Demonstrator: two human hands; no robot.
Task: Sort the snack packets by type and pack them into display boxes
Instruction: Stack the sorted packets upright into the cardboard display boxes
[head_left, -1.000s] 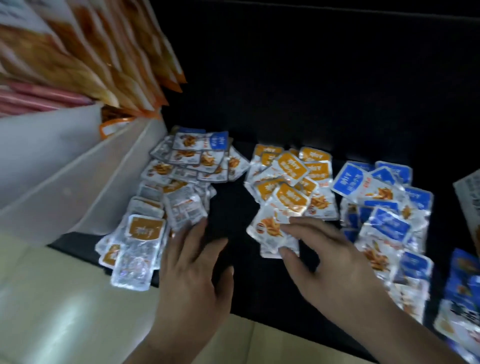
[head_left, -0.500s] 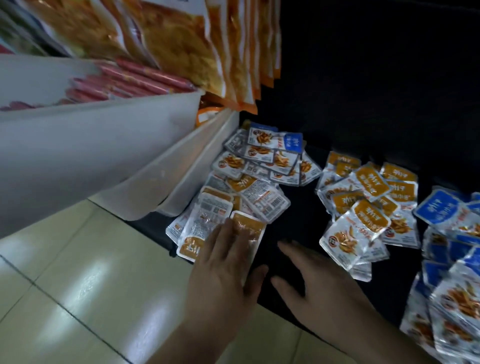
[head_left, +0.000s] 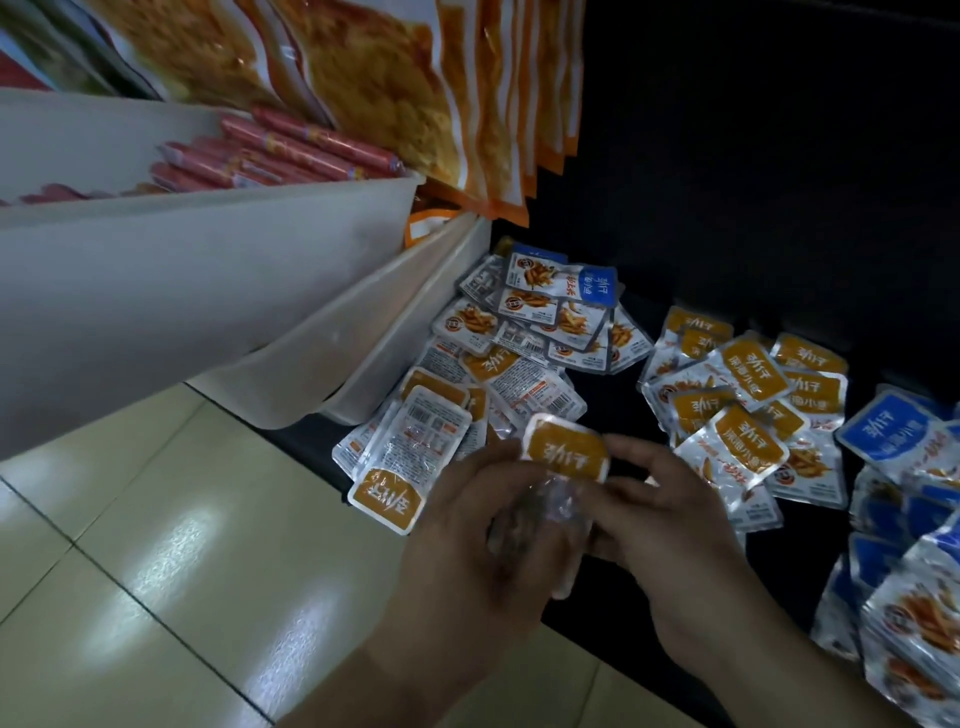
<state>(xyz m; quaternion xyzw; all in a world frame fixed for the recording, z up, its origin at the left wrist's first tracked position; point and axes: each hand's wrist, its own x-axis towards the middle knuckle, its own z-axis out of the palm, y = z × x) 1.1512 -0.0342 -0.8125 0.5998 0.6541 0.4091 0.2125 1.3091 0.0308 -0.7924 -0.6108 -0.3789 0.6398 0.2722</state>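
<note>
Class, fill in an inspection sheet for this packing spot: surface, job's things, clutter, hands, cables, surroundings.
Surface: black shelf, packets spread over it.
Job's things: mixed pile at left, orange-label pile in the middle, blue-label pile at right; one orange-label packet lifted.
Clutter: nothing seen.
Hands: left hand and right hand both hold the orange-label packet.
Cables: nothing seen.
Surroundings: white bins with red sausages, hanging orange bags, tiled floor.
</note>
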